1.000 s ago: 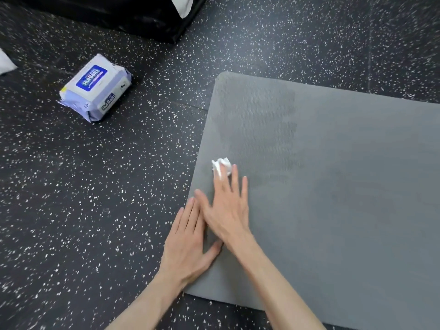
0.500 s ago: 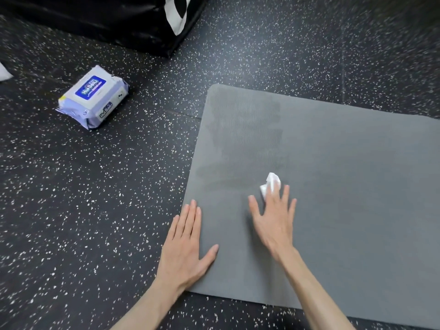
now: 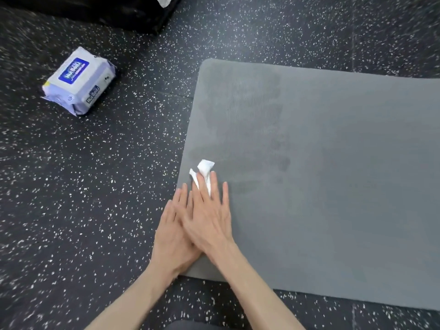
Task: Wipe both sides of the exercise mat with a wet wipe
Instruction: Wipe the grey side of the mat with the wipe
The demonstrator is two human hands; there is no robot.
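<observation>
- Head view: the right hand (image 3: pixel 209 222) lies flat on the exercise mat (image 3: pixel 333 186), fingers straight and slightly spread, pressing a crumpled white wet wipe (image 3: pixel 205 170) against the mat surface; the wipe sticks out past the fingertips and shows in the gap between two fingers
- the left hand (image 3: pixel 171 236) is also flat with straight fingers, palm down at the mat's near left corner, its fingers lying across the mat's left edge
- the two hands overlap: the right hand crosses over the thumb side of the left one, so they are together and touching, neither curled round anything
- both bare forearms run down to the bottom edge of the picture, with a dark rounded shape between them at the very bottom that I cannot identify
- the grey mat lies unrolled and flat on the floor (image 3: pixel 95 198), filling the right part of the picture; a darker, damp-looking patch with streaks runs along its left part, from the far corner to just beyond the wipe
- the floor is black, flecked with white
- a pale purple pack of wipes (image 3: pixel 79 81) with a blue label lies on the floor well to the left of the mat, apart from it
- a black bag-like object (image 3: pixel 107 13) sits at the top edge, beyond the pack
</observation>
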